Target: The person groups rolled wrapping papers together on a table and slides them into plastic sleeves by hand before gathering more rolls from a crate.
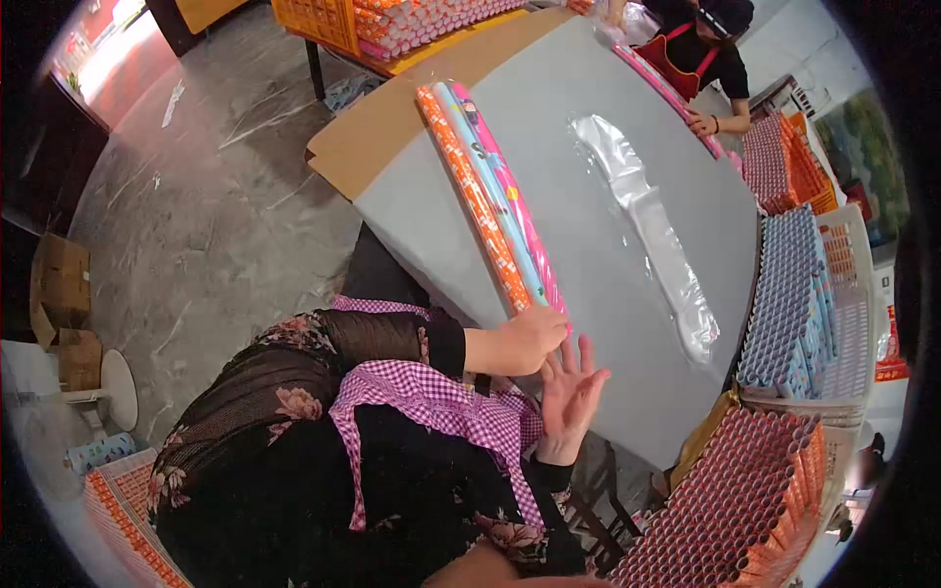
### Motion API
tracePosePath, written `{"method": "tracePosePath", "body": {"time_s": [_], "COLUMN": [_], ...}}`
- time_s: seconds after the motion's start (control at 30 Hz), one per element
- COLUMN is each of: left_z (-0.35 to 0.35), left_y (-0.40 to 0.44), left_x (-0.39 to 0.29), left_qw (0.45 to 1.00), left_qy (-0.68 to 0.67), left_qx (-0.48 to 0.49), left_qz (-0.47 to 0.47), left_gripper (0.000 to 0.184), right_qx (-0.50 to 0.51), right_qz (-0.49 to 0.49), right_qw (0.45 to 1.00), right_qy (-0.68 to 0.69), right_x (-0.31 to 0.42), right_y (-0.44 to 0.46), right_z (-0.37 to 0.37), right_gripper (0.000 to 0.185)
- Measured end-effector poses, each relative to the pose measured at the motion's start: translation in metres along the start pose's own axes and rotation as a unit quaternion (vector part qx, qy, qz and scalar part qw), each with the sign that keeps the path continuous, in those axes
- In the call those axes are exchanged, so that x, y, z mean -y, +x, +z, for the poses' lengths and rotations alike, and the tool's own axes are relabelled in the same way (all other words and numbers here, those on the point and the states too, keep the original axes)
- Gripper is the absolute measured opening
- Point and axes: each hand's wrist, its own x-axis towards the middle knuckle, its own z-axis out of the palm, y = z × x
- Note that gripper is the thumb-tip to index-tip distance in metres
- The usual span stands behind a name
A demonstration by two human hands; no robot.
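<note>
- The roll bundle (495,196) lies lengthwise on the grey table (412,211), its near end at the edge closest to the wearer.
- It consists of three long rolls side by side: orange with a white pattern, light blue with printed figures, and bright pink. Glossy clear film shows at its ends.
- The left hand (534,340) is closed, fingers curled and bunched on the near end of the roll bundle. The exact fingertip contact is hidden.
- The right hand (571,397) is open, palm upward, fingers spread and thumb extended. It holds nothing visible; its fingertips are just beside the left hand and the near end of the pink roll. Whether they touch either one cannot be told.
- Clear plastic sleeves (652,230) lie flat on the table, apart from the bundle, to its right in the view.
- A brown cardboard sheet (368,142) lies along the far left edge of the table.
- Across the table, a co-worker (720,73) in a dark cap and red apron has a hand on a long pink roll (667,88).
- To the right of the table, a light-coloured basket (851,265) holds stacked blue rolls (784,304). Stacked orange-red rolls (730,500) are nearer the wearer.
- Beyond the far left edge, an orange crate (319,22) stands beside more stacked rolls (431,24).
</note>
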Motion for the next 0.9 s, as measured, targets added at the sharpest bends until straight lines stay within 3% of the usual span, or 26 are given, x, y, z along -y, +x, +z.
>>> {"method": "tracePosePath", "body": {"time_s": [0.27, 0.37, 0.43, 0.53, 0.7, 0.77, 0.9], "left_z": [0.001, -0.003, 0.001, 0.012, 0.025, 0.024, 0.024], "left_y": [-0.001, 0.002, 0.001, -0.004, -0.008, -0.009, -0.012], "left_x": [-0.01, -0.017, -0.024, -0.042, -0.051, -0.052, -0.051], "left_qw": [1.0, 0.999, 0.991, 0.991, 0.986, 0.979, 0.976], "left_qy": [-0.012, -0.017, -0.112, -0.118, -0.142, -0.198, -0.214], "left_qx": [0.002, 0.045, 0.066, 0.031, 0.012, 0.046, 0.035], "left_qz": [0.005, -0.021, 0.001, 0.061, 0.083, -0.002, -0.004], "left_gripper": [0.018, 0.015, 0.013, 0.01, 0.005, 0.004, 0.003], "right_qx": [0.013, 0.025, 0.028, 0.032, 0.029, 0.037, 0.05], "right_qz": [-0.005, 0.0, 0.002, 0.016, -0.001, -0.004, -0.001], "right_qw": [1.0, 1.0, 0.999, 0.999, 0.997, 0.996, 0.992], "right_qy": [0.001, 0.017, 0.033, 0.022, 0.066, 0.081, 0.116], "right_x": [0.002, 0.0, -0.004, -0.013, -0.013, -0.014, -0.02], "right_y": [-0.001, 0.0, 0.001, 0.005, 0.006, 0.008, 0.011], "right_z": [0.009, 0.0, -0.001, 0.006, 0.014, 0.009, 0.003], "right_gripper": [0.087, 0.089, 0.09, 0.091, 0.09, 0.092, 0.095]}}
